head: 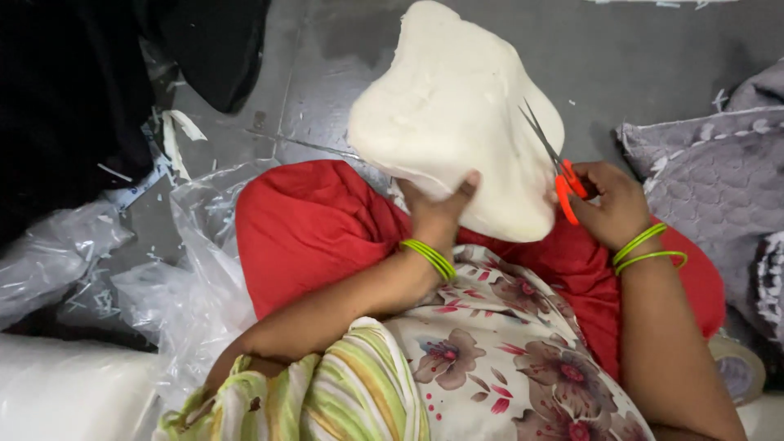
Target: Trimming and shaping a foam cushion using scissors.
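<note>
On the grey floor (637, 57) a person sits with a red cloth (310, 229) spread over the lap, a floral garment (506, 367) lying across it nearer the body. To the person's left, crumpled clear plastic (188, 278) is heaped against the red cloth, and black fabric (65, 98) fills the far corner on that side. To the right lies grey quilted fabric (710, 171), its edges ragged, with a roll of tape (739, 367) just below it beside the right forearm. Small white scraps are scattered on the floor around the plastic.

Held up over the lap, above the red cloth, is a white foam piece (449, 114), thick, rounded and lumpy at the edge. The left hand (437, 216) grips its lower edge from underneath, fingers closed on the foam and the thumb pressed against its near face. The right hand (608, 204) is closed around the orange handles of the scissors (551, 159), at the foam's right edge. The blades point up and away, lying against the foam's right side, slightly parted at the tips; whether they bite into the foam I cannot tell.

Both wrists wear thin green bangles (429, 257), touching the floral garment on the left side.
</note>
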